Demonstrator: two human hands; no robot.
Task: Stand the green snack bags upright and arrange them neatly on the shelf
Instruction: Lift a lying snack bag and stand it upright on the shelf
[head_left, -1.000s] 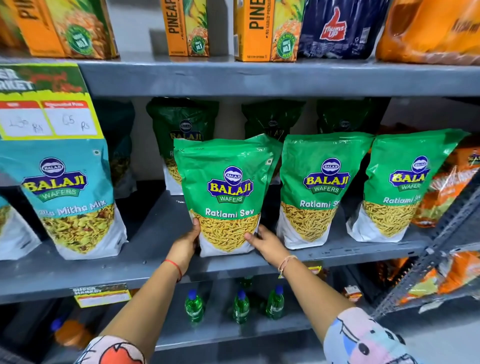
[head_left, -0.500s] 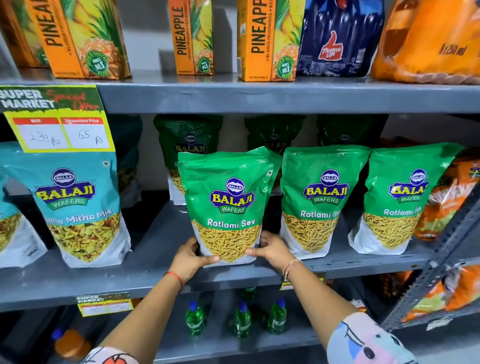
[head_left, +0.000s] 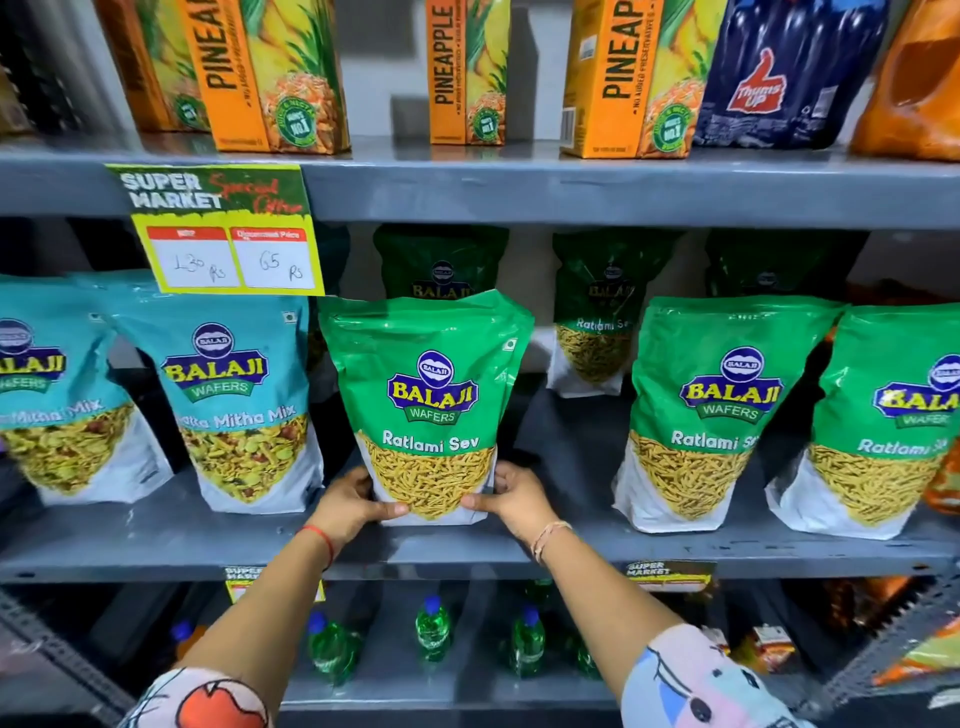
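Head view looks at a grey shelf (head_left: 156, 540) full of snack bags. Both hands hold one green bag (head_left: 431, 395) by its bottom corners. The left hand (head_left: 353, 506) grips the left corner, with the thumb on the front. The right hand (head_left: 511, 501) grips the right corner the same way. The other fingers go behind the bag, so I cannot see them. The bag stands up at the front of the shelf, just beside a blue bag (head_left: 234, 400) on its left. The next green bag (head_left: 722, 410) stands to its right, with a gap between. I think this is the step of setting the bag in its spot. Next, the hands should slide it nearer the other green ones, make it straight, then let go slowly so it does not tip
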